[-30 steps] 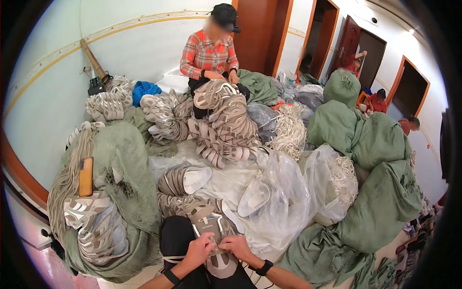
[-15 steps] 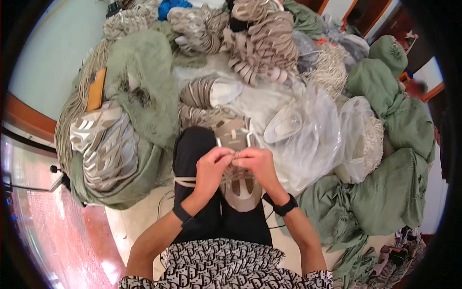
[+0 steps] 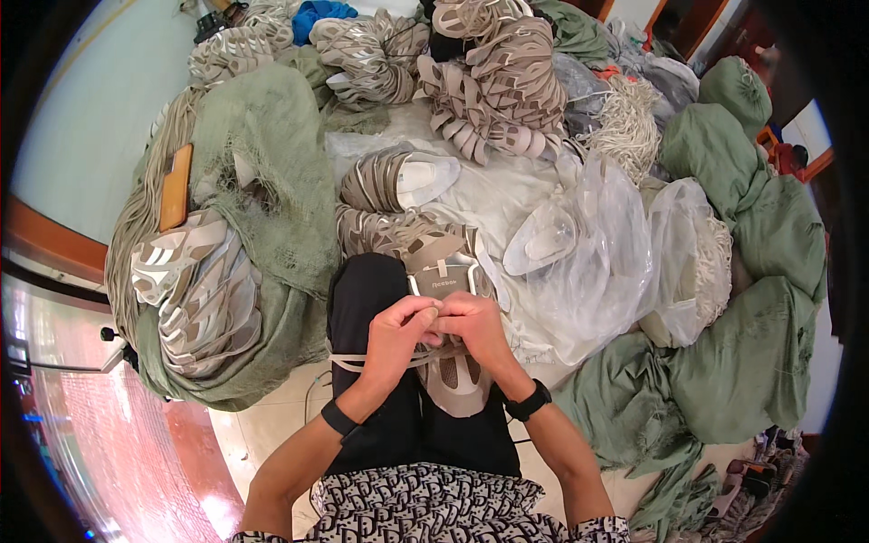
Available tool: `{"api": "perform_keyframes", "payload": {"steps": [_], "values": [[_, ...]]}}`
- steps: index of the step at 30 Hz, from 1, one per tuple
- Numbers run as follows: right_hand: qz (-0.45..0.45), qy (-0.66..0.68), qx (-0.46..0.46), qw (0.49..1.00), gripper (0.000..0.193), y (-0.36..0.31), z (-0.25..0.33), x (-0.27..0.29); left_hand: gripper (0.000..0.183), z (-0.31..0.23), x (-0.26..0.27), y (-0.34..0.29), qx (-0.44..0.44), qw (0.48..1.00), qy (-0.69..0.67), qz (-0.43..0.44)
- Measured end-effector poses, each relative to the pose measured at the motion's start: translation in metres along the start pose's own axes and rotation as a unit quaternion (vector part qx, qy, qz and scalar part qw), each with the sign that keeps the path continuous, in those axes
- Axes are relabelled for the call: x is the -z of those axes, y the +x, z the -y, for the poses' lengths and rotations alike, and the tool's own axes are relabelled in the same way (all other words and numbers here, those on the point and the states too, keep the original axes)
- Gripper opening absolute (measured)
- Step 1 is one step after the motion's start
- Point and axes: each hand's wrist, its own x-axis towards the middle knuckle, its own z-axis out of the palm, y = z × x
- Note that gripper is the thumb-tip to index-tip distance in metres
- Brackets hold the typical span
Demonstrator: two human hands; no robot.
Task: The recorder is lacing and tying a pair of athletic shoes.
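Note:
An unsoled beige and white shoe upper [image 3: 454, 387] lies across my thighs, toe toward me and tongue [image 3: 444, 277] pointing away. Over its lacing area, my left hand [image 3: 400, 335] and my right hand [image 3: 478, 330] meet, thumbs and fingertips pinched together. Beige shoelace [image 3: 348, 364] loops out to the left from beneath my left hand, over the black trouser leg. Both hands are closed on the lace at the eyelets, though the fingers hide most of the pinched part.
Left, a green woven sack [image 3: 262, 136] carries stacked shoe uppers [image 3: 204, 299] and an orange-brown phone-like case [image 3: 176, 187]. Ahead lie bundled uppers [image 3: 520, 86] and clear plastic bags [image 3: 597, 262]. Cream laces [image 3: 626, 118] and stuffed green sacks [image 3: 742, 362] stand right.
The whole view has shifted slightly, and the hands with the shoe upper sit a little lower in it. My fingertips stay pinched together, with the fingers bent closer in.

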Motion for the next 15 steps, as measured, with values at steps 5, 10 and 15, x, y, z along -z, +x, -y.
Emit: {"api": "perform_keyframes", "payload": {"steps": [5,10,15], "values": [[0.026,0.101,-0.171,0.98,0.013,0.006,0.007,0.008,0.019,-0.01,-0.002,-0.029,-0.275,0.882,0.382,0.009],[0.091,0.228,-0.205,0.948,0.009,0.011,0.015,0.018,0.056,0.021,-0.011,-0.069,-0.347,0.678,0.608,0.225],[0.098,0.181,-0.08,0.975,0.018,0.05,0.022,0.04,0.057,0.042,0.002,-0.071,-0.35,0.628,0.653,0.238]]}}
